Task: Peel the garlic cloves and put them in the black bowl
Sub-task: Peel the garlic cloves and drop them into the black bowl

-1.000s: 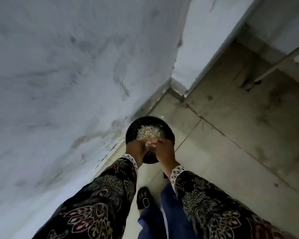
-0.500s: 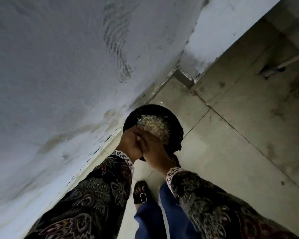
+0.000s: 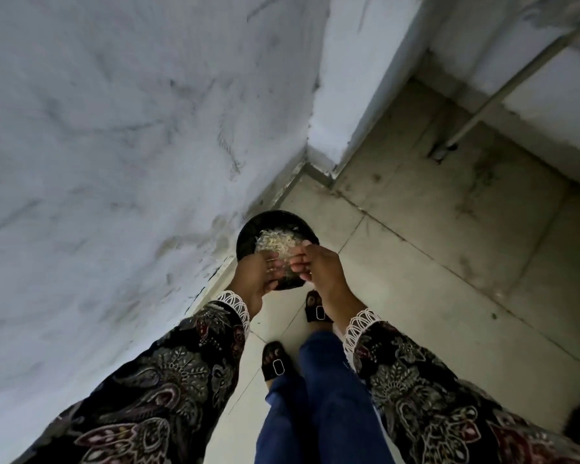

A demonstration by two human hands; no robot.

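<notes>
A: How far along are you?

B: Well along, by my guess. You stand holding the bowl [image 3: 245, 234] in the air before you, and it carries a heap of pale shreds [image 3: 277, 241], which look like papery skins. I can pick out no whole clove in that heap; anything peeled may lie beneath it, hidden.

A: And the hands?

B: Your left hand [image 3: 253, 279] grips the bowl's near rim, fingers curled up over the edge. Your right hand [image 3: 318, 267] has its fingers curled at the rim too, close against the left; whether that grip is clamped on the bowl or pinches something small, I cannot tell.

A: What is left, then?

B: Likely sorting skins from cloves, if any are mixed in. That is a judgement only.

A: No bench?

B: None in view. Below the bowl is a pale tiled floor [image 3: 432, 262], stained along the joints. A grey, scuffed wall [image 3: 114, 145] runs on your left to a jutting corner, and a thin pipe [image 3: 503, 92] slants down the far wall. Your sandals [image 3: 275, 361] stand on the tiles.
</notes>
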